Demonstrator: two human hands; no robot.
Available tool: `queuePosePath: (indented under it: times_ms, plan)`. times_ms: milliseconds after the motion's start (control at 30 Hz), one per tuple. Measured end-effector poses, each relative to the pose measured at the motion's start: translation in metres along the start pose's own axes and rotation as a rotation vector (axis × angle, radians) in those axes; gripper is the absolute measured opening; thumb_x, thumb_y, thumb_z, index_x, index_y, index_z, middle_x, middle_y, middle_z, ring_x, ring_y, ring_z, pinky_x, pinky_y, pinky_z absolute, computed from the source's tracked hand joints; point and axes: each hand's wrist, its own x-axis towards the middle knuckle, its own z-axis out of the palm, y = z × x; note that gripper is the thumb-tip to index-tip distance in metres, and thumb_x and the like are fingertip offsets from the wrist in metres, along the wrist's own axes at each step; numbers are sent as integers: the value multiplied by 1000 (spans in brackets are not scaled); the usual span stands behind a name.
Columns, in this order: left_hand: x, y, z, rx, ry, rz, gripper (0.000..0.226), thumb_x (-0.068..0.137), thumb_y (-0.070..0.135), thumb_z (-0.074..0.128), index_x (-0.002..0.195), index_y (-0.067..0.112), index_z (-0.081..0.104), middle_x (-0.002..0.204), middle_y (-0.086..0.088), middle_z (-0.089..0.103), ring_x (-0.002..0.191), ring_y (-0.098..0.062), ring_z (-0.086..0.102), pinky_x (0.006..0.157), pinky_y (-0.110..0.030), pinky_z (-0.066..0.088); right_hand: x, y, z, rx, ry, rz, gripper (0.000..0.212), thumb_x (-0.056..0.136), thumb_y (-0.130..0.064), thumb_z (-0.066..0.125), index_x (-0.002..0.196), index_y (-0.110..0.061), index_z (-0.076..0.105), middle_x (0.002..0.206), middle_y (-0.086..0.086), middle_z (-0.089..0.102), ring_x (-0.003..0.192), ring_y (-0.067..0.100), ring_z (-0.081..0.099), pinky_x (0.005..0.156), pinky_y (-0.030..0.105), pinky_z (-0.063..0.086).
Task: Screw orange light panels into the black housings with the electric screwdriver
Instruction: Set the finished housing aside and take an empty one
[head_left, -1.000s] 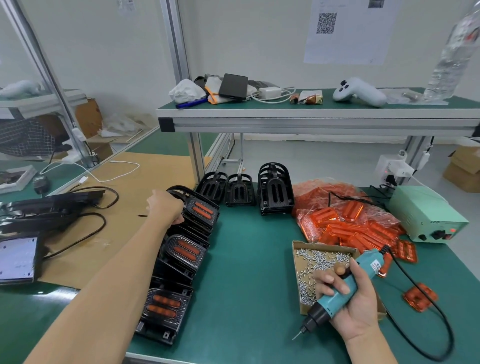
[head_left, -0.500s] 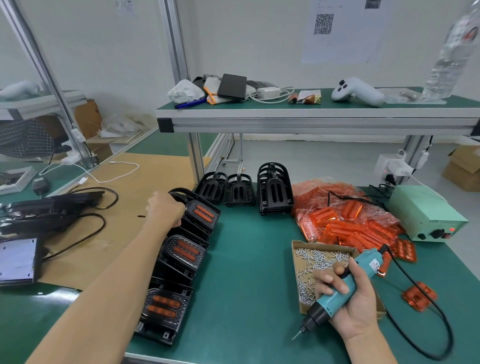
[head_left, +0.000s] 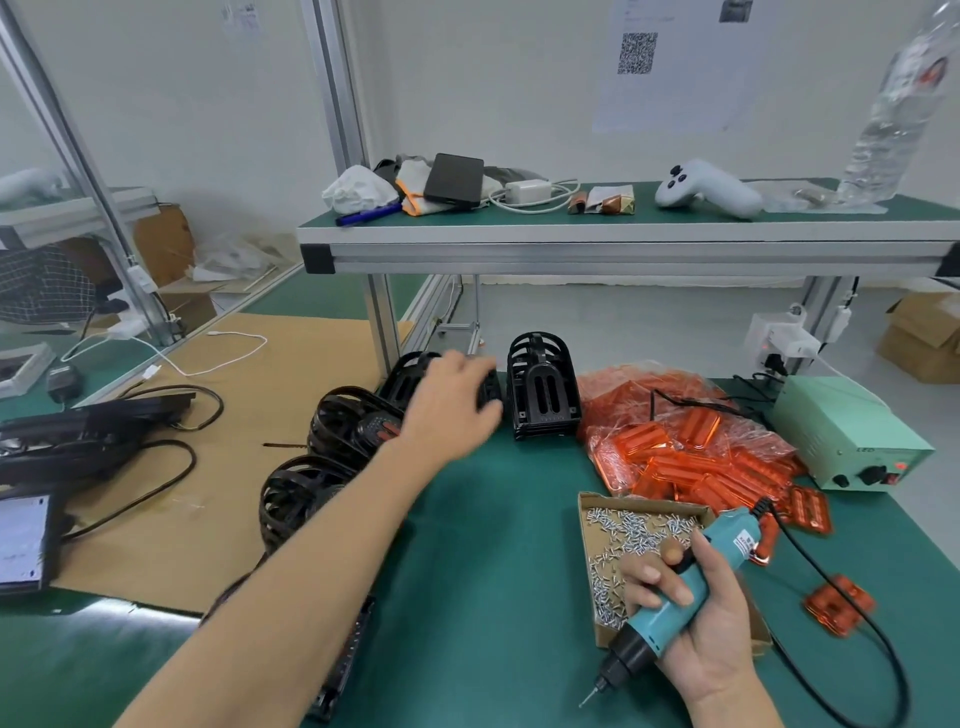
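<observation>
Since the earlier frame, left hand (head_left: 452, 402) has left the finished housing (head_left: 363, 423) at 9 o'clock and reached toward 12 o'clock, fingers spread loose over the empty housings (head_left: 543, 392) at the desk's (head_left: 493, 571) far edge, holding nothing. Right hand (head_left: 696, 613) at 4 o'clock has its grip curled round the teal screwdriver (head_left: 670, 597), bit pointing down-left, over the screw box (head_left: 644, 525). Orange panels (head_left: 691, 452) lie bagged at 2 o'clock, one loose panel (head_left: 839, 605) at 3 o'clock
</observation>
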Motion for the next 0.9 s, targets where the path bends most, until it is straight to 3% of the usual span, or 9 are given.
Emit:
queuePosePath:
  times_ms: [67, 133, 300, 567, 667, 767, 900]
  plan:
    - [10, 28, 32, 120, -159, 98, 72, 87, 44, 63, 153, 30, 39, 149, -14, 41, 138, -34, 33, 114, -50, 33, 0, -1, 0, 4, 2, 5, 31, 91, -37, 61, 70, -15, 57, 46, -6, 35, 62, 13, 46, 45, 21, 42]
    - [19, 52, 65, 208, -270, 122, 80, 87, 47, 64, 157, 36, 28, 163, -15, 20, 148, -38, 18, 120, -55, 23, 0, -1, 0, 11, -2, 22, 33, 92, -37, 59, 69, -14, 57, 45, -5, 35, 61, 13, 46, 45, 21, 41]
    - [39, 78, 112, 466, -407, -13, 86, 92, 40, 64, 160, 37, 11, 167, -17, -14, 149, -52, 5, 117, -62, 23, 2, -2, 0, 16, -2, 36, 36, 93, -36, 57, 66, -12, 54, 43, -3, 33, 58, 16, 45, 41, 23, 40]
    - [48, 69, 129, 617, -374, -8, 79, 91, 33, 62, 157, 37, 18, 165, -22, -7, 139, -58, 22, 110, -65, 24, 1, -4, 4, 41, 14, 52, 34, 87, -34, 61, 64, -10, 53, 41, -1, 32, 54, 17, 44, 38, 24, 38]
    - [51, 66, 130, 642, -370, 40, 78, 92, 33, 62, 157, 37, 18, 164, -24, 0, 136, -54, 30, 111, -61, 25, 0, -3, 3, 28, 8, 56, 34, 78, -30, 77, 66, -9, 52, 42, 0, 32, 54, 18, 44, 38, 25, 39]
    - [54, 65, 130, 617, -368, 69, 70, 90, 30, 65, 151, 32, 31, 163, -27, 6, 130, -50, 38, 108, -54, 32, 0, -3, 1, 21, -30, 58, 52, 52, -23, 103, 65, -8, 56, 42, 1, 33, 54, 20, 46, 39, 27, 41]
    - [54, 65, 128, 505, -284, 43, 52, 93, 34, 67, 139, 26, 43, 161, -25, 11, 115, -47, 49, 97, -49, 43, 2, -3, -2, 26, -52, 64, 56, 44, -24, 106, 65, -7, 57, 42, 2, 33, 55, 21, 46, 40, 28, 41]
